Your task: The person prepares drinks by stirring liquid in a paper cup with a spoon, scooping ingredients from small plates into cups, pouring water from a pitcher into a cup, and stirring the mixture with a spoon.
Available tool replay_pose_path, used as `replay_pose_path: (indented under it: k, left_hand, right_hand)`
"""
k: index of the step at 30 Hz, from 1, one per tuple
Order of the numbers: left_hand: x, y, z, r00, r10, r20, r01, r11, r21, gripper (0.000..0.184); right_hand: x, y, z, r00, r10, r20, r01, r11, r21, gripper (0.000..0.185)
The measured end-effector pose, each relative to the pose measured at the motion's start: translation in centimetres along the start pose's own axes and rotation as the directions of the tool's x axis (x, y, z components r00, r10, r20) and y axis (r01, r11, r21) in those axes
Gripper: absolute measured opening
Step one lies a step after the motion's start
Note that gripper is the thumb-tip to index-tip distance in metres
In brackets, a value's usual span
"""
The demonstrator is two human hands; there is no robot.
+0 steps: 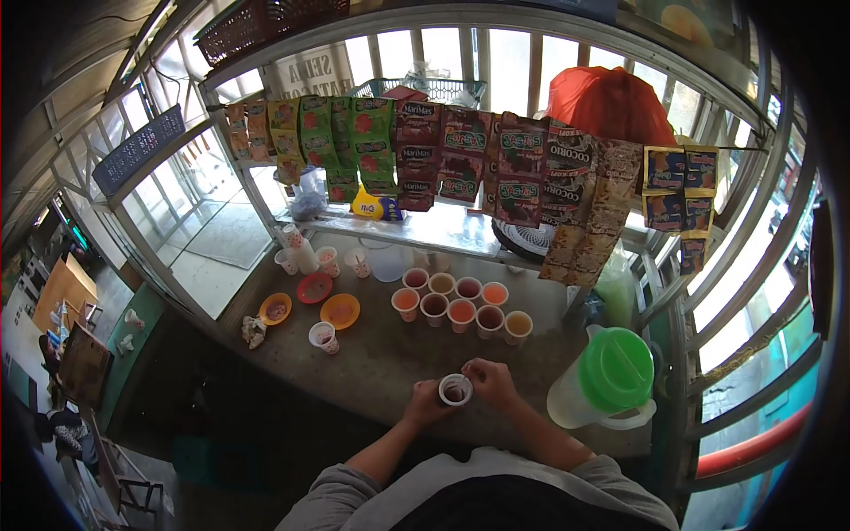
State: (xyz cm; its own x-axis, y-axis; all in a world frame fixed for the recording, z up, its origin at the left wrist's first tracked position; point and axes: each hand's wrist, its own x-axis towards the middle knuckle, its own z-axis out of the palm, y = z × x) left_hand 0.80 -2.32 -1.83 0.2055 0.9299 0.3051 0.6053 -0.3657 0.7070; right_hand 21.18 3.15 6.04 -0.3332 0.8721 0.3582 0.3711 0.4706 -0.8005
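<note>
My left hand (426,404) is wrapped round a white plastic cup (455,389) with a dark reddish content low inside. At the cup's right side is my right hand (491,382), its fingers closed near the rim; what they pinch, if anything, is too small to make out. Ahead of both hands stand several cups of red, orange, brown and yellow drinks (461,311), grouped in rows on the counter (381,372). To the left, another patterned cup (324,336) stands alone with some residue in it.
A jug with a green lid (611,376) stands right of my right arm. Orange plates (340,311), a red plate (314,288) and a stack of cups (301,252) are at the left. Strips of drink sachets (416,155) hang across the front, above a yellow-blue packet (376,206).
</note>
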Motion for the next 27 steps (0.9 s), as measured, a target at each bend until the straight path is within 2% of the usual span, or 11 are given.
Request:
replay_pose_path:
  k: [3,6,8,12,14,18,20,21,24,26,27]
  left_hand:
    - [0.0,-0.4,0.3,1.0,-0.01,0.008,0.01,0.999,0.036,0.058]
    - [0.0,0.0,0.2,1.0,-0.014,0.012,0.014,0.999,0.051,0.058]
    - [0.0,0.1,0.1,1.0,-0.023,0.002,0.023,0.999,0.038,0.058]
    - [0.2,0.6,-0.3,0.999,-0.028,0.019,0.028,0.999,0.037,0.058]
    - [0.2,0.6,-0.4,1.0,-0.019,0.014,0.019,0.999,0.026,0.057]
    - [0.3,0.9,-0.7,1.0,0.008,-0.008,-0.007,1.0,0.018,0.055]
    - [0.4,1.0,-0.8,1.0,0.012,-0.01,-0.012,1.0,-0.012,0.055]
    - [0.4,0.9,-0.7,1.0,0.021,-0.02,-0.021,1.0,-0.01,0.055]
    - [0.3,-0.2,-0.2,1.0,0.008,0.017,-0.009,0.999,0.044,0.056]
    - [0.1,-0.7,0.2,1.0,0.021,0.002,-0.021,0.999,0.038,0.058]
    - [0.1,-0.7,0.3,1.0,0.022,-0.006,-0.021,0.999,0.038,0.058]
  right_hand:
    - [0.2,-0.2,-0.3,0.999,0.044,0.026,-0.044,0.999,-0.014,0.009]
    - [-0.3,0.2,0.0,0.999,0.009,-0.04,-0.009,1.0,-0.003,0.01]
    - [-0.6,-0.1,-0.1,0.984,0.134,0.12,-0.143,0.987,0.073,0.011]
    - [-0.7,0.6,0.0,0.998,0.051,0.03,-0.055,0.992,0.117,0.013]
    - [-1.0,0.7,0.1,0.99,0.102,0.097,-0.109,0.992,0.07,0.013]
    - [-0.6,-0.8,-0.6,0.984,0.142,0.109,-0.147,0.988,0.041,0.013]
    - [-0.6,-0.9,-0.6,0.995,0.1,-0.023,-0.099,0.994,0.053,0.013]
    - [-0.8,-0.5,-0.4,0.996,0.088,-0.027,-0.087,0.995,0.048,0.013]
    - [-1.1,0.2,0.0,0.997,0.021,0.072,-0.025,0.998,0.058,0.013]
    - [-1.1,-0.5,-0.2,0.994,0.109,0.02,-0.11,0.993,0.039,0.012]
    - [-1.2,-0.2,0.0,0.995,0.102,0.023,-0.103,0.994,0.036,0.012]
